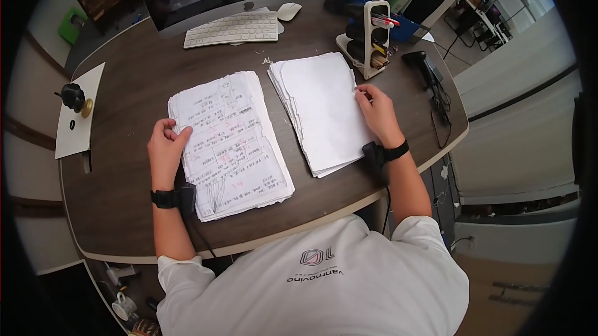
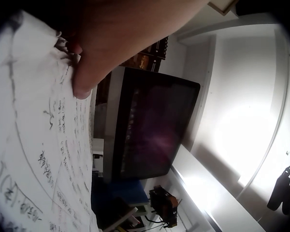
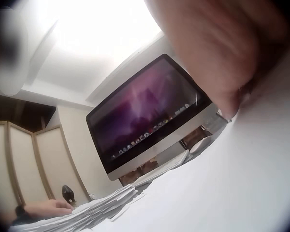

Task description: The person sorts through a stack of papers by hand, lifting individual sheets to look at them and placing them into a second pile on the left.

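Note:
A stack of handwritten papers (image 1: pixel 227 143), marked in black with some red, lies slightly tilted on the desk. My left hand (image 1: pixel 167 149) grips its left edge, the thumb over the top page and the other fingers curled at the side. Close up in the left wrist view, the thumb (image 2: pixel 83 87) lies at the written sheet, whose edge is crumpled near the fingers. To the right lies a second stack of papers (image 1: pixel 324 111), its top sheet blank and its left edges uneven. My right hand (image 1: pixel 379 115) pinches that stack's right edge near the upper corner.
Behind the stacks are a white keyboard (image 1: pixel 233 28), a mouse (image 1: pixel 289 11) and a large monitor (image 3: pixel 147 113). A pen holder (image 1: pixel 367 40) stands just beyond the blank stack. Farther right lies a black corded device (image 1: pixel 430 77); a white board (image 1: pixel 81 111) lies at the left.

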`<control>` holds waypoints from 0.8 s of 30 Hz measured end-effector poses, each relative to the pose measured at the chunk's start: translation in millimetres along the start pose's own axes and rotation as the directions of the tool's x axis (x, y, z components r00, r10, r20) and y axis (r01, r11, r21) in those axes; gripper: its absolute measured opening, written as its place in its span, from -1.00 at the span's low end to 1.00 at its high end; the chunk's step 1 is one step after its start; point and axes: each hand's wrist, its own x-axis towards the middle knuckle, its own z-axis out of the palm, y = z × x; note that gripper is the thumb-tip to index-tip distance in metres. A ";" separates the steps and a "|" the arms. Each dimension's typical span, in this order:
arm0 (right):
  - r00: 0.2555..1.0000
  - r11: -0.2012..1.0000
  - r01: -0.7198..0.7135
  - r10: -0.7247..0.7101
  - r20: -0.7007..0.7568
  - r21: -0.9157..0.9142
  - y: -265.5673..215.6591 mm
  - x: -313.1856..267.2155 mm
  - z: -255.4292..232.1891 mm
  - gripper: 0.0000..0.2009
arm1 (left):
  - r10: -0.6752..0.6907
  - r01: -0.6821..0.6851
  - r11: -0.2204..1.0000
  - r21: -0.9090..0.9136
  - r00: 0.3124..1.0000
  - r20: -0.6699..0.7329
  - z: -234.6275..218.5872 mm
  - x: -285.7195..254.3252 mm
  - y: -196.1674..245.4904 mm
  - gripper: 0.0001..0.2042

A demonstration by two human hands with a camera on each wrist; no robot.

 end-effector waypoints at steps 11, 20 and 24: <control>0.958 0.977 0.149 -0.181 0.224 0.153 -96.4 -53.4 -6.8 -0.70 | 0.133 -0.096 0.924 -0.370 0.988 0.074 1.1 3.0 -2.1 -0.87; 0.890 0.919 0.149 -0.286 0.356 0.365 -133.8 -54.7 78.7 -0.34 | 0.196 0.106 0.502 -0.858 0.952 0.233 -0.2 -0.5 -13.7 -0.68; 0.914 0.901 0.128 -0.270 0.304 0.415 -139.3 -53.8 96.6 -0.41 | 0.270 0.154 0.396 -0.905 0.923 0.275 1.4 -2.5 -23.1 -0.48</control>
